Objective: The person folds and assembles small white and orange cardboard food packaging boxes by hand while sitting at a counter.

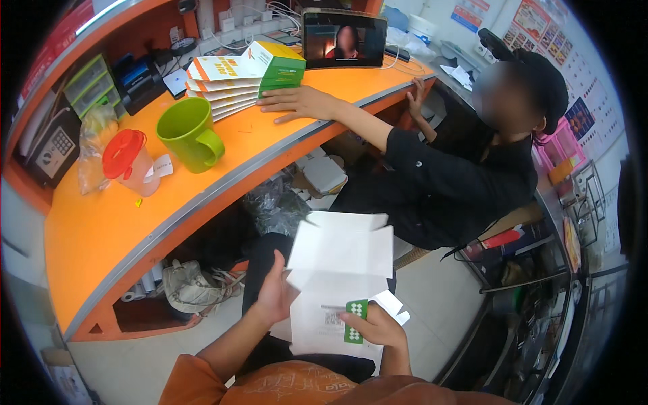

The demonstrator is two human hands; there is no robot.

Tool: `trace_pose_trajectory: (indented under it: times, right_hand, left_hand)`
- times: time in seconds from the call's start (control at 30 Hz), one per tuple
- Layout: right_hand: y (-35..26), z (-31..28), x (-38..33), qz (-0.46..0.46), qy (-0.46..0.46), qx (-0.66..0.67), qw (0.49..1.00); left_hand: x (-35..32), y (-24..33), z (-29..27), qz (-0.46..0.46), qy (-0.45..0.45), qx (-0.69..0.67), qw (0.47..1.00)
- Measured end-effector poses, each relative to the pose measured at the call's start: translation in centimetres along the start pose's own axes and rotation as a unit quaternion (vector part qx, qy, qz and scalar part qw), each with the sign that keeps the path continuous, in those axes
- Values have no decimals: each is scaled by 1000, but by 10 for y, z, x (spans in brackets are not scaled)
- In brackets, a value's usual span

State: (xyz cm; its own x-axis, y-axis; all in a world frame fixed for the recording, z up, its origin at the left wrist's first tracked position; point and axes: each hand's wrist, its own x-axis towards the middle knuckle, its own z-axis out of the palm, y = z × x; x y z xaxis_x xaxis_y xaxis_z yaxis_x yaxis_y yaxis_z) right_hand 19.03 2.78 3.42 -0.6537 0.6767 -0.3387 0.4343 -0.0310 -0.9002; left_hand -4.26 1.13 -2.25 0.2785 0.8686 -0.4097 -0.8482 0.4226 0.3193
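Head view shows us an unfolded white carton blank [341, 260] held up above our lap, its flaps spread and a green-and-white patterned panel [356, 318] near its lower edge. Our left hand [275, 293] grips the blank's left edge, thumb raised along it, forearm coming in from the lower edge. Our right hand [379, 329] pinches the blank at the green panel, fingers curled over it.

On the orange counter [94, 236] to our left we see a stack of flat cartons [233, 81], white with orange and green faces, fanned slightly. A green mug [191, 133] stands just in front of the stack, and a clear cup with a red lid [129, 162] sits near it with a small white label [162, 167] beside. A tablet [345, 39] stands at the counter's far end.

A co-worker in black lays an open hand [297, 102] flat on the counter, touching the stack's base.
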Motion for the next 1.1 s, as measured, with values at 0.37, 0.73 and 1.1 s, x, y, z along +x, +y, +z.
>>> trace_pose_trajectory:
  times: [0.37, 0.73, 1.1]
  right_hand:
    - [10, 3, 12, 24, -136, -40, 990]
    - [16, 6, 24, -186, 114, 200, 955]
    - [-8, 32, 30, -197, 130, 114, 965]
  left_hand:
    - [10, 20, 9, 120, -50, 151, 980]
    - [13, -6, 22, 446, 119, 374, 805]
    - [3, -9, 30, 574, 131, 525, 614]
